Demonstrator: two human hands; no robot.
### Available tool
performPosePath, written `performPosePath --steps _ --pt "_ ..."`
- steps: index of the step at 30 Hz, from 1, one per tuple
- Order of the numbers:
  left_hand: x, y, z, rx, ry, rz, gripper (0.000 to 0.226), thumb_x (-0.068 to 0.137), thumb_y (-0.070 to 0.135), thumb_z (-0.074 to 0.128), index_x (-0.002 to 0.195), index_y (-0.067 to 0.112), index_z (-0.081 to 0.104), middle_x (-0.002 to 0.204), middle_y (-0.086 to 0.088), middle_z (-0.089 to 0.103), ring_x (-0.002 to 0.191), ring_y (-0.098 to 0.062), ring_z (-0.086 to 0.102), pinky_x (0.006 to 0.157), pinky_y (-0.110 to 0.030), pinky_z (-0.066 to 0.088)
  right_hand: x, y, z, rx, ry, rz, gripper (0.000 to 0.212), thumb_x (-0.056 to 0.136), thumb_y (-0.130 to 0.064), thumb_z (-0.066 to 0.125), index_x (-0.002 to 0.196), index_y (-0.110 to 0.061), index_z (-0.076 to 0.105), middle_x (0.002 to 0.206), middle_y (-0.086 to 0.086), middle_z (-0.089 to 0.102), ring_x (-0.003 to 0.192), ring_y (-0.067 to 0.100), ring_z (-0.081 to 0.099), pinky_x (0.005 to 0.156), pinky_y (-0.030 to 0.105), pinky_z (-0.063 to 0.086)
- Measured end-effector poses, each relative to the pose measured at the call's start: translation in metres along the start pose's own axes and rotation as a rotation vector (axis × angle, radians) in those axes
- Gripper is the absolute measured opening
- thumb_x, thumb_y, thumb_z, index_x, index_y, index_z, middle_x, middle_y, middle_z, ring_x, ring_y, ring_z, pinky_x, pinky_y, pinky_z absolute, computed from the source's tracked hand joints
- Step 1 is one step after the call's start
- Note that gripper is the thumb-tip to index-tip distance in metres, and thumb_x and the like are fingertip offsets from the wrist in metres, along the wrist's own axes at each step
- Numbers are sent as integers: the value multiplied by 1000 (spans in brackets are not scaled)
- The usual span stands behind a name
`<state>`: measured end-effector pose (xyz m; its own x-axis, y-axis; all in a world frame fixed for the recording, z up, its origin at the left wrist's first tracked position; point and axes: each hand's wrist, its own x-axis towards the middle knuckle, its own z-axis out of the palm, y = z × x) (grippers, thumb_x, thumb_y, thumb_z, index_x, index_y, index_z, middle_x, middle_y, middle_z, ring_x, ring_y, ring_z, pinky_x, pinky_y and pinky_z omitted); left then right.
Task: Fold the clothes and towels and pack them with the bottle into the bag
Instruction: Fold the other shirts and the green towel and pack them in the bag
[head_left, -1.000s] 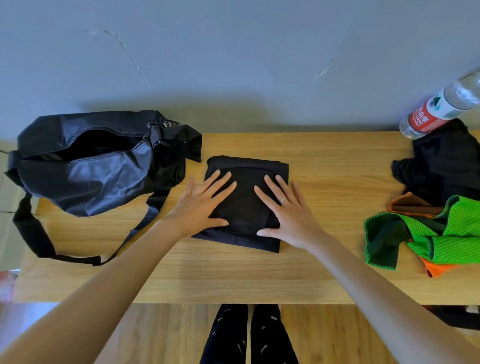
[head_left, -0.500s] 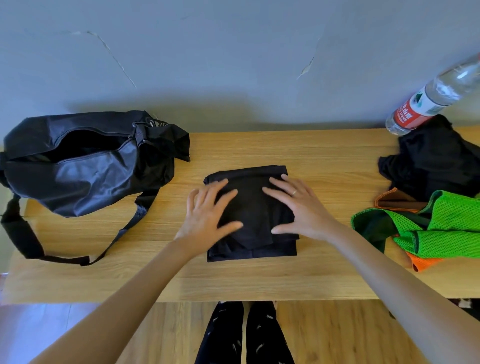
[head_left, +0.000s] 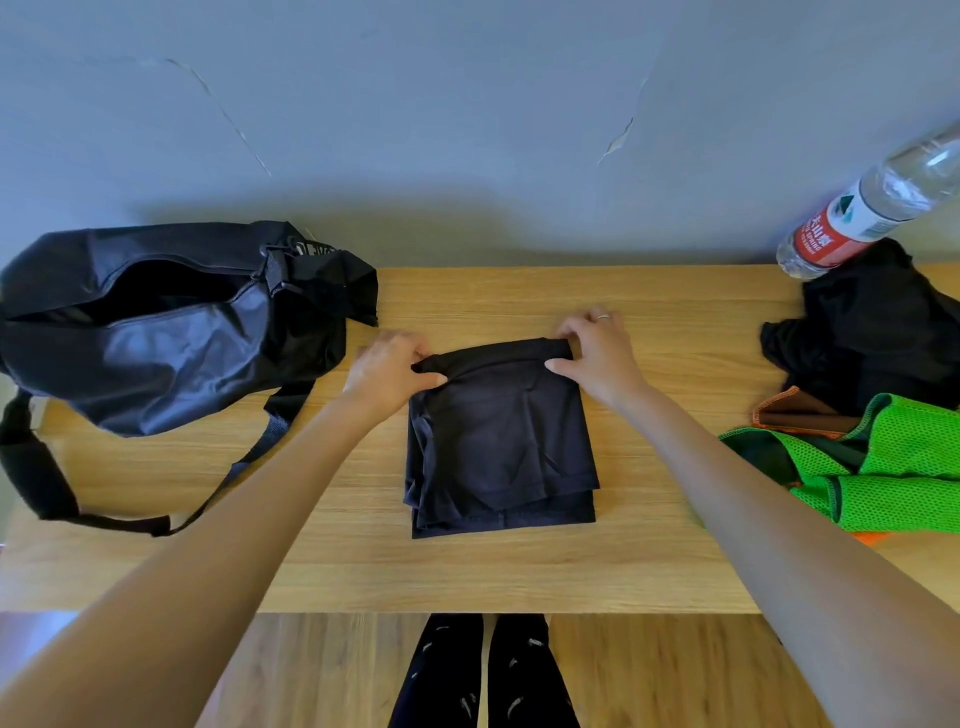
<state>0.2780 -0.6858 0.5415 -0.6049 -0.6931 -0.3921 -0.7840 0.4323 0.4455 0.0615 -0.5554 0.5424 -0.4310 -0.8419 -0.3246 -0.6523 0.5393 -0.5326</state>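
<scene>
A folded black garment (head_left: 501, 441) lies in the middle of the wooden table (head_left: 675, 332). My left hand (head_left: 387, 371) pinches its far left corner and my right hand (head_left: 597, 351) pinches its far right corner; the far edge is raised slightly. The black duffel bag (head_left: 156, 332) sits at the left with its zip open. A clear water bottle (head_left: 872, 202) with a red label stands at the far right, by the wall.
At the right lie a crumpled black cloth (head_left: 872, 332), a green mesh garment (head_left: 893, 467) and an orange-edged brown towel (head_left: 800, 415) partly under it. The bag's strap (head_left: 249, 457) trails across the table on the left. A grey wall runs behind.
Both hands have moved from lying flat on top of the garment to its far edge, where they now pinch the two corners. The garment sits a little nearer the front.
</scene>
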Motion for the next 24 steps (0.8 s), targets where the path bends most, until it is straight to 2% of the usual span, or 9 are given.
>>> performPosePath --steps 4,6,9,12,14,16,18,20,24 --pt "-4 -6 1 -168 28 66 18 80 21 72 88 9 60 95 0 54 91 -15 47 79 -29 40 -3 -5 -2 119 -15 -28 14 81 -12 69 90 -14 59 113 5 54 119 23 39 90 27 33" --pt "-7 -3 -3 -367 31 64 13 79 12 72 84 11 60 85 3 59 82 -9 53 74 -23 41 -7 -7 -8 230 -12 -39 13 82 -7 67 87 -13 57 100 1 57 105 19 49 80 15 38" --pt "-9 2 -11 -559 71 71 15 78 2 71 79 12 59 78 8 61 74 5 56 70 -12 43 -12 -9 -19 392 18 -21 13 81 -2 67 89 -6 59 97 2 60 92 11 51 68 0 36" --pt "-13 10 -22 -630 124 86 20 79 0 70 77 17 59 82 9 61 78 8 56 70 -9 45 -18 -9 -30 468 34 -21 26 79 -4 70 101 -15 63 104 -8 61 101 6 53 76 5 36" --pt "-19 13 -26 -645 120 88 21 78 1 70 77 20 61 85 9 61 81 -1 57 75 -17 48 -24 -8 -37 476 36 -34 32 79 -4 71 106 -20 65 104 -12 62 101 4 54 84 14 39" --pt "-27 12 -26 -630 79 86 20 77 3 73 78 21 63 84 11 64 82 -9 58 84 -30 48 -33 -7 -42 472 34 -51 24 79 -3 70 93 -23 67 92 -14 64 87 -3 55 81 19 41" --pt "-39 9 -24 -582 37 119 18 75 4 74 78 20 65 83 12 66 84 -7 59 90 -34 45 -45 -5 -43 452 18 -83 23 77 -3 71 79 -26 65 83 -15 63 78 -7 54 78 17 40" --pt "-53 3 -18 -505 27 193 19 74 4 75 77 21 65 88 10 64 90 -9 57 92 -29 41 -59 0 -39 425 -12 -109 25 77 -3 71 75 -27 64 82 -15 63 81 -8 52 79 15 37" --pt "-77 -9 -2 -408 53 281 28 68 2 79 74 26 66 96 8 60 94 -7 53 87 -11 35 -84 12 -22 373 -42 -148 26 76 -4 72 76 -29 63 88 -16 61 97 -4 44 84 11 30"
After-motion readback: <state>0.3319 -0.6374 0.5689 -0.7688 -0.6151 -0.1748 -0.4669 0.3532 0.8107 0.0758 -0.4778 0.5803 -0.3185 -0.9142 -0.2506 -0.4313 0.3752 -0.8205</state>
